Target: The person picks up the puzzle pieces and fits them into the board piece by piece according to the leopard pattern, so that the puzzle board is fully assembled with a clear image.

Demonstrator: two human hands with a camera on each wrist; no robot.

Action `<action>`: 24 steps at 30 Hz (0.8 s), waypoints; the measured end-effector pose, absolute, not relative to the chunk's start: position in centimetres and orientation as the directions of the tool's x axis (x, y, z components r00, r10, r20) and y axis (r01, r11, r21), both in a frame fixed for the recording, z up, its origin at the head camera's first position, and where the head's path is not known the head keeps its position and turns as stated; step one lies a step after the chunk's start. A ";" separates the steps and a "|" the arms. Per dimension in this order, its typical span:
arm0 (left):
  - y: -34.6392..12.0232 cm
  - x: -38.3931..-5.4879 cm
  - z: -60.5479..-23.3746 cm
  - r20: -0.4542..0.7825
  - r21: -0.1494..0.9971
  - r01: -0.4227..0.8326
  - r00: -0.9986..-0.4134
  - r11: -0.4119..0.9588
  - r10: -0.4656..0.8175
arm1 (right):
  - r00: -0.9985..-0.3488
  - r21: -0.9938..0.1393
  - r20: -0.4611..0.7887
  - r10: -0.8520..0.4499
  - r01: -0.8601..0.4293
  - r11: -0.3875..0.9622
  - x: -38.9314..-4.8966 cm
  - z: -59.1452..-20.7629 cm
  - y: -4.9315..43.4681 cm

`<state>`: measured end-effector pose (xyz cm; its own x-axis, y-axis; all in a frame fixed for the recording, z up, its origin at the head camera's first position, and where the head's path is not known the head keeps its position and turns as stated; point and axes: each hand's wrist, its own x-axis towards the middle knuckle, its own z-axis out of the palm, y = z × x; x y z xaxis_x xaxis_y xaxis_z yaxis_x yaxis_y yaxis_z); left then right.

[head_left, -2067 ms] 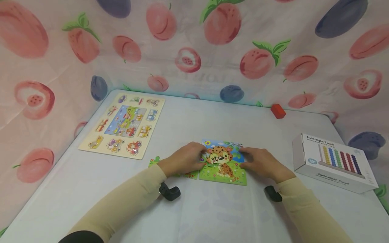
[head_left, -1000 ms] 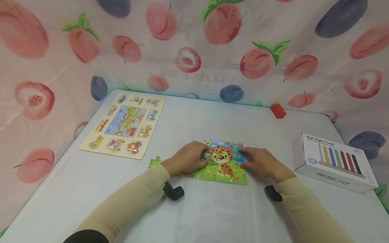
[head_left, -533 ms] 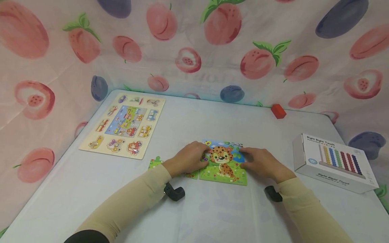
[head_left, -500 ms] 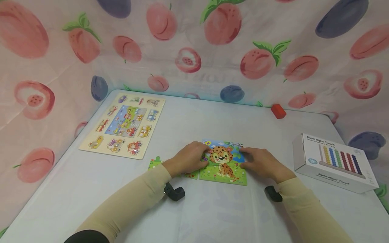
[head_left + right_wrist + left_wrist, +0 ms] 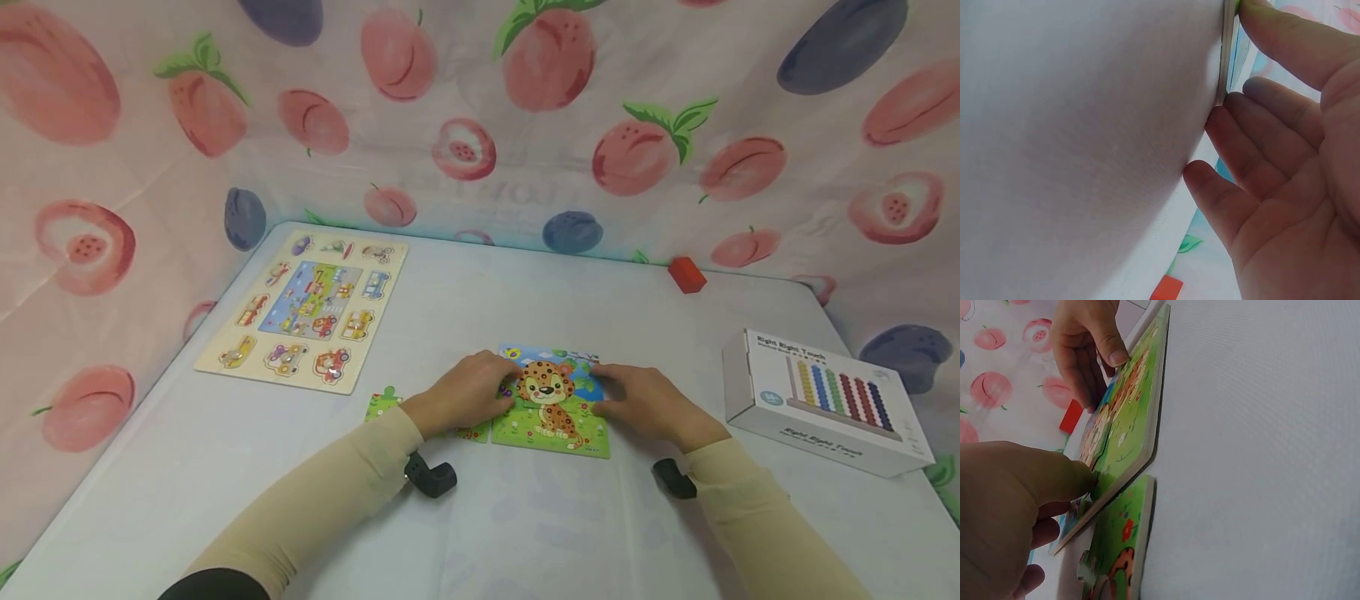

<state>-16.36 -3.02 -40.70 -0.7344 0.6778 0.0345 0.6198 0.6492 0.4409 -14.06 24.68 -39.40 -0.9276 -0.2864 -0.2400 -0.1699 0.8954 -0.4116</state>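
Note:
A square leopard jigsaw puzzle (image 5: pixel 551 437) lies on the white table. My left hand (image 5: pixel 468 392) is at its left edge, thumb and fingers around a puzzle piece (image 5: pixel 1102 434) bearing part of the face. That piece's edge stands a little above its neighbours in the left wrist view. My right hand (image 5: pixel 648 404) rests at the puzzle's right edge. Its thumb (image 5: pixel 1272 28) touches the edge, and its loosely extended fingers reach down beside it. Left of the puzzle lies another green jigsaw section (image 5: pixel 1129 531), mostly hidden under my left hand in the head view.
A wooden vehicle puzzle board (image 5: pixel 345 379) lies at the back left. On the right stands a white box (image 5: pixel 825 404) with a bead frame pictured on it. A red block (image 5: pixel 686 275) sits near the back edge, before a fruit-print cloth (image 5: pixel 525 167).
My left hand has moved slightly right, and the face piece, tilted at first, now lies nearly level in the leopard puzzle. Over the last half second both hands stay still.

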 end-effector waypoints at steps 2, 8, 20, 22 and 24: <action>-3.0 -16.4 -40.7 0.035 0.440 0.620 -0.734 0.649 0.678 | -0.928 -0.410 -0.237 -0.288 -0.173 0.895 -14.0 -39.4 24.7; -3.0 -16.4 -40.8 0.035 0.430 0.624 -0.733 0.652 0.679 | -0.928 -0.409 -0.235 -0.287 -0.174 0.896 -14.0 -39.4 24.7; -2.9 -16.5 -40.9 0.022 0.432 0.613 -0.740 0.661 0.672 | -0.928 -0.413 -0.247 -0.280 -0.160 0.897 -14.0 -39.5 24.8; -2.9 -16.6 -40.9 0.021 0.429 0.613 -0.741 0.663 0.672 | -0.928 -0.410 -0.249 -0.278 -0.159 0.898 -14.0 -39.5 24.8; -3.0 -16.6 -41.0 0.021 0.427 0.614 -0.741 0.664 0.672 | -0.927 -0.411 -0.250 -0.278 -0.158 0.898 -14.1 -39.5 24.8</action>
<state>-16.56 -2.96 -40.96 -0.7407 0.6716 0.0207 0.6140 0.6640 0.4267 -14.05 24.83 -39.52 -0.9274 -0.2780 -0.2504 -0.1583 0.8979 -0.4107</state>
